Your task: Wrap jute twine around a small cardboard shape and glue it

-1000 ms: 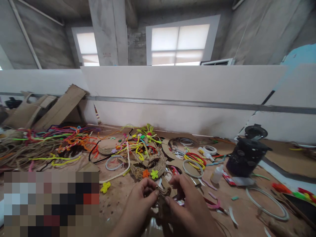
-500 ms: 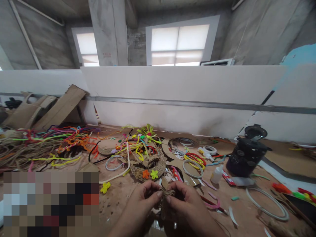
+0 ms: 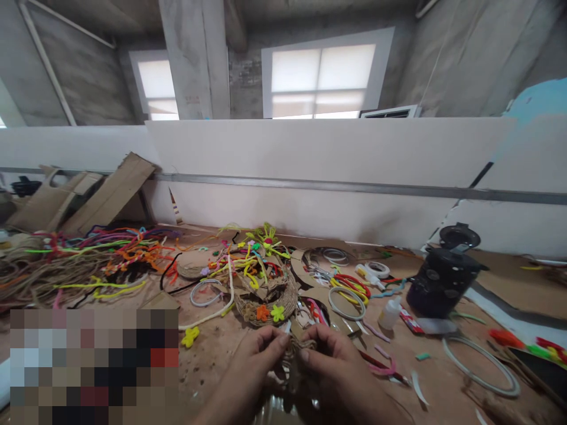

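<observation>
My right hand (image 3: 335, 361), fingers raised a second ago, has settled level with my left hand (image 3: 257, 360), both now pinching the looped brown twine (image 3: 305, 344) between them, nearer me than the cord-wrapped ring (image 3: 290, 292): steadied from both sides, I judge.

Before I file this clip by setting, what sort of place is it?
Likely a craft workshop: the table holds colourful fuzzy stems, a twine-covered piece bearing little flowers, and a small squeeze bottle.
</observation>
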Motion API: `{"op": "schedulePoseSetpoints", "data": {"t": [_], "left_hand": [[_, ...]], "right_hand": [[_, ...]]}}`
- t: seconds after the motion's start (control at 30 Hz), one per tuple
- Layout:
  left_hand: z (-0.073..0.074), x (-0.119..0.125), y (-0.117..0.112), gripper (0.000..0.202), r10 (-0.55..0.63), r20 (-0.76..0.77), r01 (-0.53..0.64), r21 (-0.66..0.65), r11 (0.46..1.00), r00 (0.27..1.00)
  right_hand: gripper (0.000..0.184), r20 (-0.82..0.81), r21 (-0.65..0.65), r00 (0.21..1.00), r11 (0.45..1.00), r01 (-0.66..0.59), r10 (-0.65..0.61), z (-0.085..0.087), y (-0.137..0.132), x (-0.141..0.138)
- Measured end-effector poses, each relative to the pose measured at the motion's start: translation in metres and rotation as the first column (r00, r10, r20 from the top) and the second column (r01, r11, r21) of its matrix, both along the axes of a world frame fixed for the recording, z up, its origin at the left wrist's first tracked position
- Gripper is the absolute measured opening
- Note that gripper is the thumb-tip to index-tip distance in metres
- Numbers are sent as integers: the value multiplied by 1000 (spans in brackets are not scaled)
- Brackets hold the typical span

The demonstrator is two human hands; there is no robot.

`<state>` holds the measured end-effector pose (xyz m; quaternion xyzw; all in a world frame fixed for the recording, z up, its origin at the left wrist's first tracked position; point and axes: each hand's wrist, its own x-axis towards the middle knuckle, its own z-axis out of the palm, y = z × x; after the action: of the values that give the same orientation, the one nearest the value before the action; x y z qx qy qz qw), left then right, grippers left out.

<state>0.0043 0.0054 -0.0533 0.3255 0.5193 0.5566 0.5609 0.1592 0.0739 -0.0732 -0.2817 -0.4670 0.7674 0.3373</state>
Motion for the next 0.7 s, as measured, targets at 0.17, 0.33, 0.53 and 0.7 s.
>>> {"op": "schedulePoseSetpoints", "data": {"t": [0.17, 0.33, 0.53, 0.7], "left_hand": [[1, -2, 2, 47, 10, -16, -10, -14, 1000, 1000], [8, 0, 0, 39, 34, -107, -36, -16, 999, 994], [9, 2, 0, 32, 51, -135, -50, 15, 999, 990], [11, 1, -1, 42, 18, -114, -21, -24, 999, 993]], "right_hand": [[40, -46, 20, 999, 1000, 16, -15, -9, 7, 0], [36, -43, 35, 999, 999, 3, -2, -10, 4, 1], [39, -52, 20, 999, 1000, 8, -7, -10, 2, -2], [42, -46, 29, 997, 998, 55, -54, -5, 4, -1]]}}
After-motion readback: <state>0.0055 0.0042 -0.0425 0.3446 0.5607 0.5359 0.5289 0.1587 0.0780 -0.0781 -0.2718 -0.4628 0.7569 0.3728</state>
